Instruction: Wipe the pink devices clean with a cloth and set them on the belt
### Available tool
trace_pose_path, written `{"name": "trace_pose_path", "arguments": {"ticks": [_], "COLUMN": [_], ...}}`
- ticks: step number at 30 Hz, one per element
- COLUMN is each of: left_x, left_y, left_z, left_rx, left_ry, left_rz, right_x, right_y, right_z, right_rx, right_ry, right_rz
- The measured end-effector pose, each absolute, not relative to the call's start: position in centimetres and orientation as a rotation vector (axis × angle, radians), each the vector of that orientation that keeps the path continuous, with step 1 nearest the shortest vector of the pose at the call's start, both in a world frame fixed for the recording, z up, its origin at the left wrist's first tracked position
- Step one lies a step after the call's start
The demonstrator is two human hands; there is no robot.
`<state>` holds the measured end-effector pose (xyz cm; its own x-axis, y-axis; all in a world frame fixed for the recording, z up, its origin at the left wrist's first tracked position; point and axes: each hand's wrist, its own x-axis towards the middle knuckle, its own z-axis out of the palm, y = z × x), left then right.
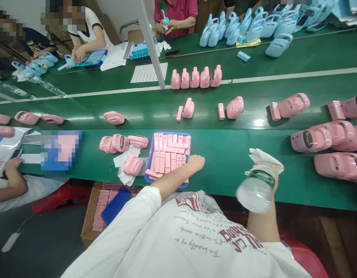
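My right hand point(274, 178) grips a clear plastic bottle point(255, 191) with a green band, tilted and slightly blurred. A crumpled white tissue point(266, 157) is at the same hand, above the bottle; the bottle hides most of the fingers. Curled into a fist, my left hand point(197, 163) is just right of a blue tray point(147, 164), with the forearm crossing its corner. Nothing shows in that fist. Small pink rectangular pieces point(166, 162) fill the tray. Left of it, a pink handled device point(133, 166) lies on white paper.
Pink devices point(323, 137) cluster at right, and more stand along the green belt point(149, 112). Five-like rows aside, several pink ones point(195, 78) line the divider. Below the bench sits a cardboard box point(90, 218) of pink pieces. Co-workers sit opposite and at left.
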<state>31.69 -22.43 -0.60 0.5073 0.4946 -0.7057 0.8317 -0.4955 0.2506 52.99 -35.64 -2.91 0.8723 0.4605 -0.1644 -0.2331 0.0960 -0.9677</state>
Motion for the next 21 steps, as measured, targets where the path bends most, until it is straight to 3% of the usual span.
{"name": "trace_pose_path", "arguments": {"ticks": [6, 12, 21], "left_x": [26.0, 21.1, 18.0], "left_y": [-20.9, -23.0, -25.2], "left_z": [2.9, 9.3, 14.5], "left_rx": [1.990, 1.264, 0.917], "left_ry": [1.134, 1.023, 0.760], "left_rz": [-0.252, 0.668, 0.791], "right_x": [52.6, 51.0, 51.1], "right_y": [-31.4, -28.5, -28.2], "right_z": [-0.5, -0.5, 5.8], "right_rx": [-1.506, -1.795, -2.229], "right_ry": [-0.254, -1.009, -1.346], "right_rz": [0.006, -0.204, -0.047]}}
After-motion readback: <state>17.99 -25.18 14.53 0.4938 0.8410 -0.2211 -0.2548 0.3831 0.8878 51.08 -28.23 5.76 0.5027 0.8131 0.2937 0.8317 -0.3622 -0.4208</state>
